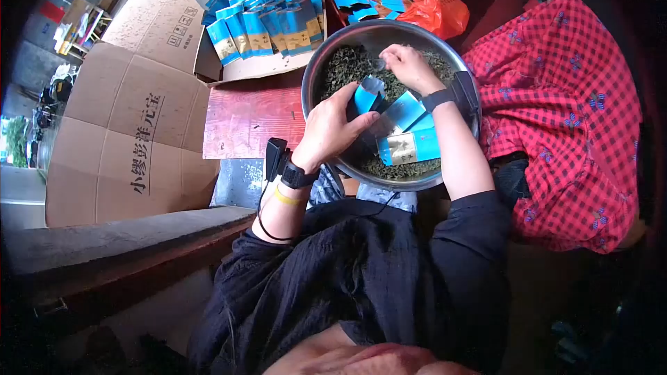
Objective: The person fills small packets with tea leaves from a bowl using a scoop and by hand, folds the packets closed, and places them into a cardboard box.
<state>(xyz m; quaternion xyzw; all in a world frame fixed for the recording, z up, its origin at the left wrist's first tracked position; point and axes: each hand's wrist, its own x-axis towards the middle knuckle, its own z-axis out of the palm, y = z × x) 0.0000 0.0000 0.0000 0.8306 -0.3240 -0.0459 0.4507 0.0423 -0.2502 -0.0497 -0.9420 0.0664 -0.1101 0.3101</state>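
A large metal bowl (314, 125) holds dark dried leaves (349, 68). My left hand (333, 125) is wrapped round an open blue packet (369, 94) over the bowl's left side. Above the leaves near the bowl's far side is my right hand (408, 66), its fingers pinched together; a small, shiny, clear item shows at the fingertips, too small to name. More blue and gold packets (410, 147) lie on the leaves at the near side of the bowl, between my two forearms.
Rows of blue packets (267, 24) fill a shallow carton behind a red board (253, 119). A red plastic bag (445, 10) holds more packets. At the left stands a big cardboard box (104, 107); a red checked cloth (556, 125) is at the right.
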